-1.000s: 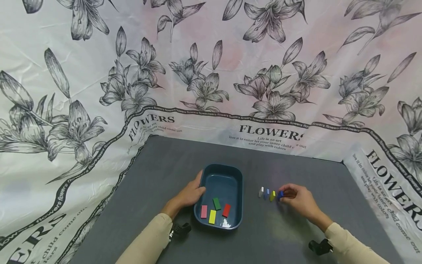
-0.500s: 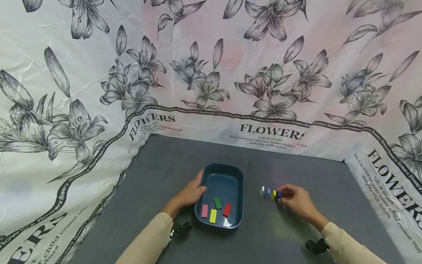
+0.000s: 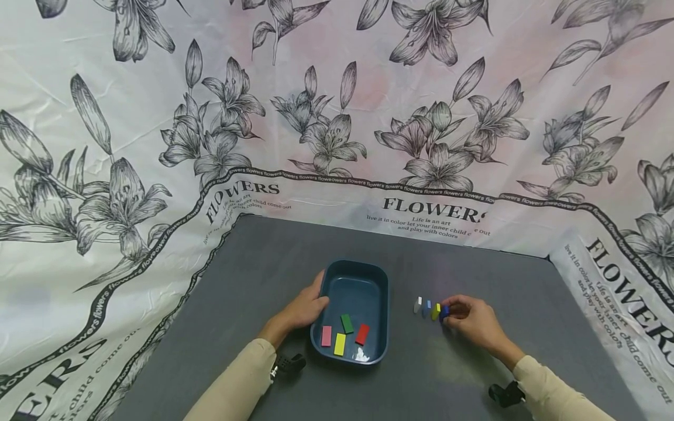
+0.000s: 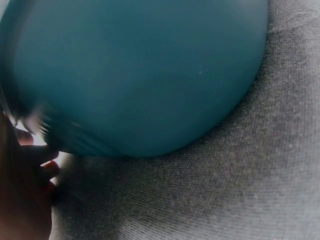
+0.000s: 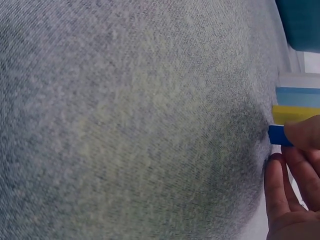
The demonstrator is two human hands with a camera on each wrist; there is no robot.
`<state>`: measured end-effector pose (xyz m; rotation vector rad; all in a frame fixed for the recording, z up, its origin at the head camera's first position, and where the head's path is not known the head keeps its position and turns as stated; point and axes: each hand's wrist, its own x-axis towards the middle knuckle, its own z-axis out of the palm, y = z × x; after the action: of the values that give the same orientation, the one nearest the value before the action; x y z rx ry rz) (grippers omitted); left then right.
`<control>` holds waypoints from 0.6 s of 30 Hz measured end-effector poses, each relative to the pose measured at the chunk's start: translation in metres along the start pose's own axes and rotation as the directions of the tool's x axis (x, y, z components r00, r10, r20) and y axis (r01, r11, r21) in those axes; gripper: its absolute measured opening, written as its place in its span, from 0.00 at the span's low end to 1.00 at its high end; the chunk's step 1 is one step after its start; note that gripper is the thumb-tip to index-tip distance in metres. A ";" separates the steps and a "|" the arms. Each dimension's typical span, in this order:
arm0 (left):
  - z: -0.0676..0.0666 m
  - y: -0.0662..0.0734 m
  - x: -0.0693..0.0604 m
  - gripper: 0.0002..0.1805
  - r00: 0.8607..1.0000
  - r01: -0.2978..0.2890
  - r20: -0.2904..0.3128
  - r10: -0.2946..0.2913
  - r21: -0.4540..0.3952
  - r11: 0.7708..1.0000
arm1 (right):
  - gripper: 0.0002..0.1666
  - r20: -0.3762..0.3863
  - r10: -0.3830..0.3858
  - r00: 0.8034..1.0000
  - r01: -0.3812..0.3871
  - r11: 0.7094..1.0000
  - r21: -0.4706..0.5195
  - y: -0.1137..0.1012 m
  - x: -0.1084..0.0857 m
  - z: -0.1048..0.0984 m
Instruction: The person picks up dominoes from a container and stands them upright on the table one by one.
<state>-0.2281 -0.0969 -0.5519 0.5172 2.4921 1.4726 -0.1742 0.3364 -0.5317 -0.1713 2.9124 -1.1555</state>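
Note:
My right hand [image 3: 479, 321] pinches a dark blue domino block [image 5: 278, 135] between thumb and fingers, upright on the table. Close to its left stands a yellow domino block [image 3: 436, 312]. Farther left in the same row are a light blue block [image 3: 427, 309] and a white block [image 3: 418, 304], both on end with small gaps. With my left hand [image 3: 301, 307] I hold the left side of a dark teal plastic bin [image 3: 385, 304], thumb over its rim. In the left wrist view the bin's wall [image 4: 150, 85] hides part of the fingers.
Inside the bin, near its front end, lie a pink block [image 3: 326, 336], a yellow block [image 3: 339, 345], a green block [image 3: 346, 324] and a red block [image 3: 362, 334]. A flower-printed cloth [image 3: 337, 219] borders the grey table [image 3: 295, 245] at the back and sides.
My right hand has moved slightly left, bringing the dark blue block close beside the standing yellow one. The left hand and the bin have stayed in place.

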 end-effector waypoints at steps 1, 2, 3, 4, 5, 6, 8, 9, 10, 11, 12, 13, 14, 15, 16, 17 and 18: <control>0.000 0.000 0.000 0.45 1.000 -0.001 -0.001 0.001 -0.002 1.000 | 0.18 -0.001 0.001 1.000 -0.001 1.000 -0.003 0.000 0.000 0.000; 0.000 0.000 0.000 0.45 1.000 -0.001 -0.002 0.001 -0.002 1.000 | 0.18 -0.002 0.001 1.000 -0.001 1.000 -0.004 0.000 0.000 0.000; 0.000 0.000 0.000 0.45 1.000 -0.001 -0.001 0.001 -0.002 1.000 | 0.19 -0.002 0.001 1.000 -0.001 1.000 -0.005 0.000 0.000 0.001; 0.000 0.000 0.000 0.45 1.000 0.000 -0.001 0.000 -0.002 1.000 | 0.19 -0.001 0.000 1.000 0.000 1.000 -0.004 -0.001 0.000 0.001; 0.000 0.000 0.000 0.45 1.000 0.002 -0.001 -0.002 -0.002 1.000 | 0.19 0.000 0.000 1.000 0.000 1.000 -0.004 -0.001 0.000 0.001; 0.000 0.000 -0.001 0.45 1.000 0.003 0.001 -0.003 -0.001 1.000 | 0.20 0.003 -0.001 1.000 0.001 1.000 -0.004 -0.001 0.000 0.000; 0.000 0.000 -0.001 0.45 1.000 0.006 0.004 -0.006 -0.002 1.000 | 0.20 0.007 -0.001 1.000 0.001 1.000 -0.005 -0.002 -0.001 -0.001; 0.000 0.001 -0.001 0.45 1.000 0.005 0.006 -0.005 -0.003 1.000 | 0.20 0.012 0.000 1.000 0.000 1.000 -0.002 -0.003 -0.001 -0.002; 0.000 0.001 -0.001 0.45 1.000 0.006 0.008 -0.006 -0.003 1.000 | 0.21 0.016 -0.004 1.000 0.004 1.000 -0.002 -0.004 -0.002 -0.003; 0.000 0.001 -0.001 0.45 1.000 0.006 0.010 -0.006 -0.004 1.000 | 0.21 0.017 -0.005 1.000 0.005 1.000 -0.003 -0.005 -0.003 -0.005; 0.000 0.001 -0.001 0.45 1.000 0.006 0.012 -0.006 -0.003 1.000 | 0.22 0.020 -0.005 1.000 0.005 1.000 -0.004 -0.005 -0.004 -0.007; 0.000 0.001 -0.001 0.45 1.000 0.007 0.013 -0.007 -0.003 1.000 | 0.22 0.020 -0.009 1.000 0.009 1.000 -0.006 -0.006 -0.005 -0.009; -0.001 0.000 -0.001 0.46 1.000 0.008 0.018 -0.008 -0.002 1.000 | 0.23 0.021 -0.014 1.000 0.014 1.000 -0.011 -0.007 -0.006 -0.012; 0.000 0.000 0.000 0.46 1.000 0.005 0.018 -0.005 -0.001 1.000 | 0.24 0.022 -0.015 1.000 0.015 1.000 -0.011 -0.008 -0.006 -0.015; 0.000 -0.001 0.000 0.46 1.000 0.004 0.017 -0.004 0.001 1.000 | 0.24 0.021 -0.017 1.000 0.017 1.000 -0.018 -0.009 -0.007 -0.018; 0.000 -0.001 0.000 0.46 1.000 0.000 0.016 0.000 0.001 1.000 | 0.25 0.018 -0.015 1.000 0.015 1.000 -0.023 -0.010 -0.008 -0.021; -0.001 -0.002 0.000 0.46 1.000 0.001 0.017 -0.001 0.000 1.000 | 0.25 0.017 -0.017 1.000 0.018 0.999 -0.030 -0.011 -0.009 -0.024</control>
<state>-0.2291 -0.0978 -0.5530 0.5267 2.4790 1.4610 -0.1657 0.3461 -0.5068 -0.2064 2.9208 -1.1069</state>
